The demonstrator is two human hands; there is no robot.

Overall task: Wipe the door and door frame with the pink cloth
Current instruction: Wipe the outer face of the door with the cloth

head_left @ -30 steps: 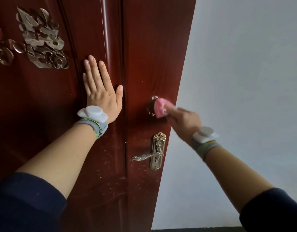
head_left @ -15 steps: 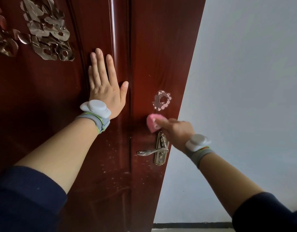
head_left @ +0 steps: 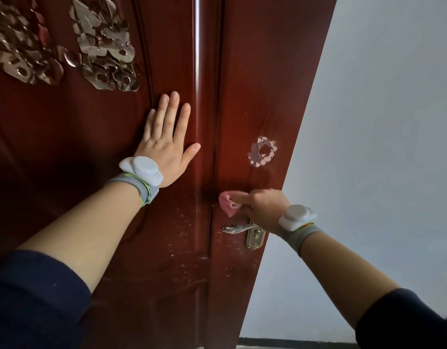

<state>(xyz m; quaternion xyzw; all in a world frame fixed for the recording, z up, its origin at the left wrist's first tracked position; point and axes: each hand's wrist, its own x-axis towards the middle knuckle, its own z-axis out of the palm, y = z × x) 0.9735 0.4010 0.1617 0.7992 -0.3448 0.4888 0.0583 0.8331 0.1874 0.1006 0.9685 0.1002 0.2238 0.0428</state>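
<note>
Both busy: our left hand [head_left: 164, 147] lies flat on the door [head_left: 255, 71], right hand [head_left: 265, 207] pinches pink cloth [head_left: 228, 206] just above the lever handle [head_left: 236, 228].

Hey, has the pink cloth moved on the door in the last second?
Yes. The pink cloth, held by the right hand, has slid down from the beaded sticker to just above the door handle.

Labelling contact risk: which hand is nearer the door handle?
Right. The right hand, gripping the pink cloth, is just above the door handle; the left hand lies flat on the door, higher and leftward.
</note>
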